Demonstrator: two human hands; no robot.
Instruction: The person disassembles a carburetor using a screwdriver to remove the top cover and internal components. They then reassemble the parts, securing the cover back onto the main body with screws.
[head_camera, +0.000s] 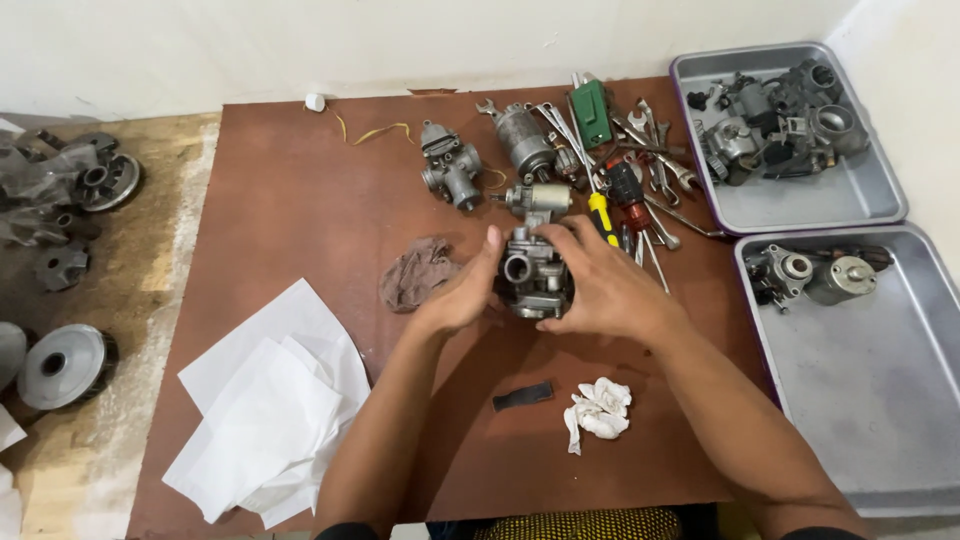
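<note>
A grey metal carburetor (530, 277) is held just above the brown board (300, 200), near its middle. My left hand (458, 292) grips its left side, thumb up against the body. From the right, my right hand (603, 287) wraps over it, fingers curled across the top and front. The round bore of the carburetor faces me between the two hands.
Behind the hands lie two more carburetors (450, 165), a starter motor (523, 138), wrenches and screwdrivers (640, 190). A brown rag (415, 272), white paper sheets (270, 410), a crumpled white cloth (600, 408) and a black strip (523, 396) sit on the board. Two metal trays (850, 205) with parts stand right; clutch parts (65, 365) lie left.
</note>
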